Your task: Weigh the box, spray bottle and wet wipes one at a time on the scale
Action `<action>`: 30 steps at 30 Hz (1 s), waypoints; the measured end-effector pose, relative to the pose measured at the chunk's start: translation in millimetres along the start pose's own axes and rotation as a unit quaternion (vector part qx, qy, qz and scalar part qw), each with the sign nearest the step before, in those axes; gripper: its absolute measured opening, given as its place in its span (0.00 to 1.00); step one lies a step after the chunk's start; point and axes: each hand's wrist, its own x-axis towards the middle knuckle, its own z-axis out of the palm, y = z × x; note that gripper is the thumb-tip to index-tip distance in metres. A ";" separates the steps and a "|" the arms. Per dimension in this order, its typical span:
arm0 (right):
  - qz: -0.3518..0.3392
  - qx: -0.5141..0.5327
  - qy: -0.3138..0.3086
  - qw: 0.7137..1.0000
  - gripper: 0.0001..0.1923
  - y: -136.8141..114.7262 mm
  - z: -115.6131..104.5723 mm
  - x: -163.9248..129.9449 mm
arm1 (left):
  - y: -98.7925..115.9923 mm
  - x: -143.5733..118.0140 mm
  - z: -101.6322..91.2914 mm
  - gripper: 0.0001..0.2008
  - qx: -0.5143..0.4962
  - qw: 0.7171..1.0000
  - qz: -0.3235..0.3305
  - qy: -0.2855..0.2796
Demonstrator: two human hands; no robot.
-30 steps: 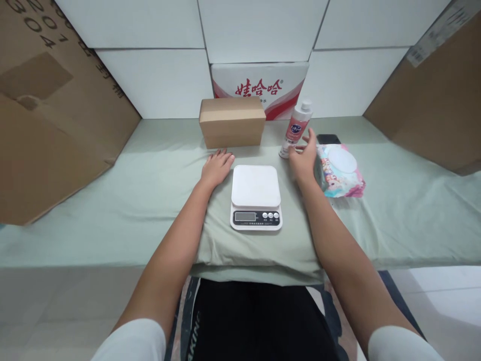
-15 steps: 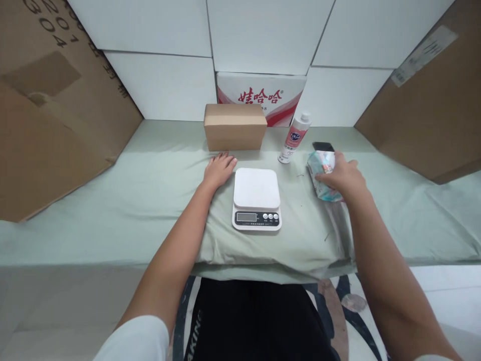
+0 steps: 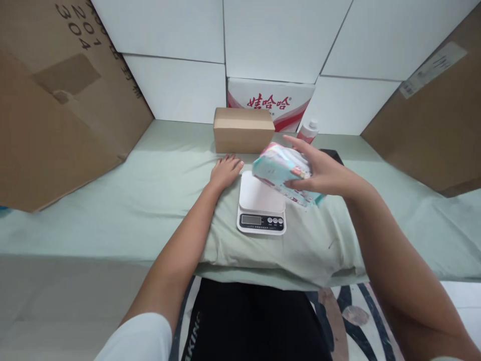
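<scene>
My right hand [image 3: 319, 168] grips a soft teal-and-white printed packet [image 3: 281, 173], which looks like a pack of tissues or wipes. The packet is held tilted above the right part of a white kitchen scale [image 3: 260, 193], covering some of its weighing plate. Whether it touches the plate I cannot tell. My left hand [image 3: 226, 170] lies flat on the green cloth, fingers stretched out, just left of the scale and in front of a small brown cardboard box [image 3: 244, 131].
Behind my right hand stands a white-capped bottle [image 3: 308, 131], mostly hidden. A black flat object [image 3: 332, 155] lies partly behind my right wrist. A red-and-white carton [image 3: 289, 98] leans at the back wall. Large cardboard sheets [image 3: 67, 110] flank the green cloth [image 3: 169, 200].
My right hand has lifted the packet off the cloth and carried it left, over the scale. My left hand has stayed in place. The view has shifted slightly.
</scene>
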 end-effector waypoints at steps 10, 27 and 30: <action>-0.139 -0.140 -0.102 0.975 0.58 -15.4 51.1 18.5 | 0.1 0.2 -2.2 0.29 0.003 1.000 0.009 -0.016; -0.175 -0.138 -0.108 0.969 0.54 -10.8 49.6 21.2 | -0.8 0.3 -2.6 0.29 0.010 1.000 0.006 -0.017; -0.161 -0.187 -0.079 0.966 0.56 -17.9 56.8 23.6 | -0.7 0.4 -2.8 0.29 0.010 1.000 0.008 -0.016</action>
